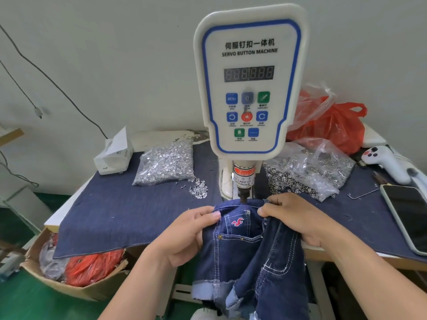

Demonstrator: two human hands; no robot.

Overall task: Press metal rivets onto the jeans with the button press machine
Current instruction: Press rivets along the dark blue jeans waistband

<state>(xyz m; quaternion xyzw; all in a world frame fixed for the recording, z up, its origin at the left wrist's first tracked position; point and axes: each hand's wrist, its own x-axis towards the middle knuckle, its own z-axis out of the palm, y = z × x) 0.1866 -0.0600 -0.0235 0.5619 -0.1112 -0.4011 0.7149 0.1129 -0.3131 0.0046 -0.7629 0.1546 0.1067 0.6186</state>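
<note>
A pair of dark denim jeans (pixel 249 257) is held directly in front of the button press machine (pixel 248 82), with the waistband pushed up beneath the machine's dark press head (pixel 243 195) and the legs hanging down over the near edge of the table (pixel 346 255). The waistband is pinched on the left of the press head by the left hand (pixel 184 236), its thumb laid on top of the fabric and its fingers curled under it. On the right of the press head the waistband is gripped by the right hand (pixel 295 218), with the thumb pressed on the front and the fingers wrapped over the folded edge. A red embroidered logo (pixel 237 221) is seen on the denim between the two hands, just below the press head. A clear bag of silver rivets (pixel 165 163) is placed to the left of the machine on the blue denim cloth (pixel 111 215), and a few loose rivets (pixel 198 189) are scattered between that bag and the machine's column. A second clear bag of metal ring parts (pixel 309 172) is set to the right of the machine, with a red plastic bag (pixel 332 125) behind it. A phone (pixel 409 215) is laid face up far to the right of the machine, near a white handheld device (pixel 385 162). A cardboard box (pixel 76 273) is seen on the floor below and to the left of the machine.
</note>
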